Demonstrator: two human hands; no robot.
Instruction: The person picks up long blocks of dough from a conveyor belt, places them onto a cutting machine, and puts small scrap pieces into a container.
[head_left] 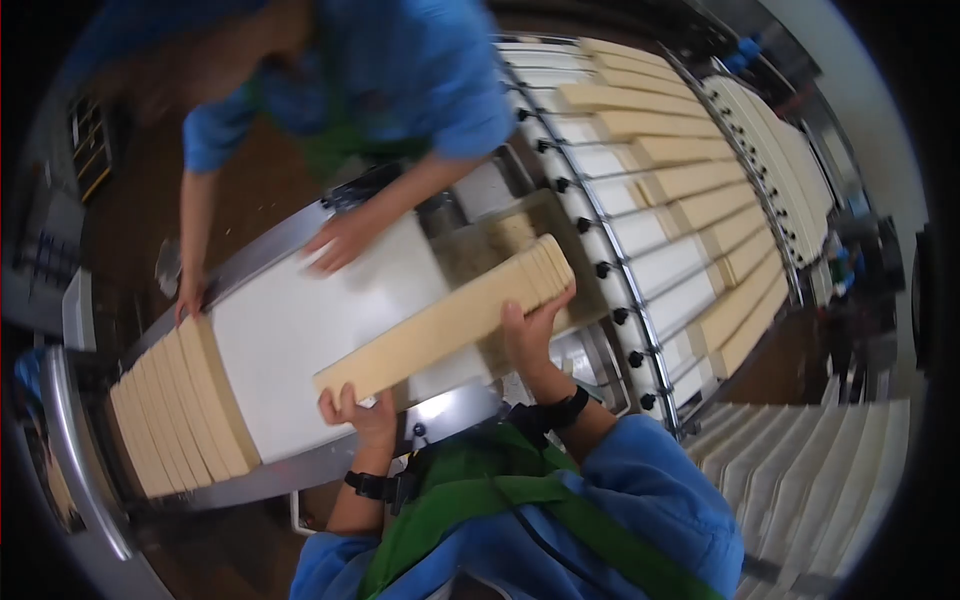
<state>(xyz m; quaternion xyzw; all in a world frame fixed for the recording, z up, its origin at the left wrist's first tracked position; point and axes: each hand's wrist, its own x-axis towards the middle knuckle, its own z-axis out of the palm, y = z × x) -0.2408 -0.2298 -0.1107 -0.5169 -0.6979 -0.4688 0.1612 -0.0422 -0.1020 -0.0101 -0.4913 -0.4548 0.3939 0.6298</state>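
A stack of long, pale-yellow slabs (440, 325) is held between my two hands, slanting up to the right over the white belt. My left hand (365, 412) grips its lower left end, fingers curled round the edge. At the upper right end, where several layers show, my right hand (532, 335) is closed on the stack with the thumb on the near side. Below the slabs, a metal tray (585, 275) with pale crumbs lies partly hidden beside the belt.
Across the white belt (290, 350), a co-worker (400, 90) leans in, one hand touching a row of slabs (180, 410) at the left. More slabs (690, 150) lie on a railed conveyor (600, 165) at the right. Corrugated white sheets (800, 480) stand at the lower right.
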